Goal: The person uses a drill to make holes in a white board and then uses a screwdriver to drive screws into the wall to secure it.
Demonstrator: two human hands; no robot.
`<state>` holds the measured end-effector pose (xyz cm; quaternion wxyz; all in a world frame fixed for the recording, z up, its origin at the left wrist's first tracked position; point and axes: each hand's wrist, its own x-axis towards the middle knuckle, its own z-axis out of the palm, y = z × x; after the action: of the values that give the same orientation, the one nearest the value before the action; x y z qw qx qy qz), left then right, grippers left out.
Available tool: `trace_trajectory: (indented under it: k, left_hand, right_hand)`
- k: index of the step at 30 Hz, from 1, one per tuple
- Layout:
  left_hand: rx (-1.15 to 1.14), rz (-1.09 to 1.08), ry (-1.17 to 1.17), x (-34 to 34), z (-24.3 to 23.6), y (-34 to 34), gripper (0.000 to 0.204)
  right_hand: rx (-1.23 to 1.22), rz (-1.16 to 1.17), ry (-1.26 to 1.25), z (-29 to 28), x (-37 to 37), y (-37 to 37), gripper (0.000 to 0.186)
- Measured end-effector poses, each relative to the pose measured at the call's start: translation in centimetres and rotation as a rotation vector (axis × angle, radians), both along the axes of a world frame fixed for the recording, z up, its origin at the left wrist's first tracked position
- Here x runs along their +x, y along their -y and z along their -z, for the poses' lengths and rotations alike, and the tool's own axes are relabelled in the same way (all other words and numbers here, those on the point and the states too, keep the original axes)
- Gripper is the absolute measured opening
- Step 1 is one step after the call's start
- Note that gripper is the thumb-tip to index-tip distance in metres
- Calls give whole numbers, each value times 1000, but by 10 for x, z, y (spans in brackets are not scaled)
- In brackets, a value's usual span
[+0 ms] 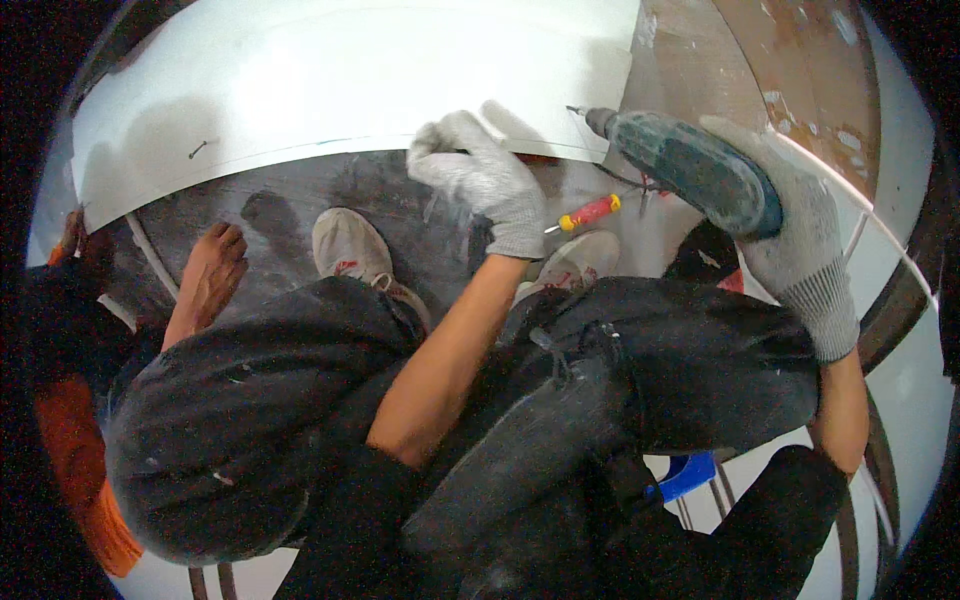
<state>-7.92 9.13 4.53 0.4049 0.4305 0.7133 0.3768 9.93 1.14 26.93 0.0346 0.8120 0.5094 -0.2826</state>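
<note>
My left hand (470,175), in a pale grey knit glove, is curled with fingertips pinched at the near edge of a white board (300,70); what it holds, if anything, I cannot make out. My right hand (785,225), gloved too, grips a dark green power drill (690,170) with its bit pointing left over the board's right part. A small dark screw (198,150) lies on the board's left part. A red and yellow screwdriver (590,214) lies on the floor just below the board, between my left hand and the drill.
My shoes (345,250) rest on dusty grey flooring (270,230). A co-worker's bare hand (210,265) and orange-and-black clothing (75,440) are at my left. A white cable (880,230) runs down the right, beside a brown panel (820,70). A blue object (685,475) sits beneath me.
</note>
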Motion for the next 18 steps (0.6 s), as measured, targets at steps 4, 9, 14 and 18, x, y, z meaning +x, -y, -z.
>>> trace_trajectory:
  k: [4,9,14,18]
  left_hand:
    - [-346,-282,363,-17,9,1,47]
    - [-621,-200,909,-29,20,-32,54]
    - [-503,210,923,-76,103,-58,52]
    - [-744,-125,967,-29,-16,-42,58]
  right_hand:
    - [-4,94,-76,-15,-1,5,61]
    - [19,124,-56,-51,-8,28,65]
    - [-95,118,196,-110,-13,57,65]
    - [-294,180,533,-122,-6,130,63]
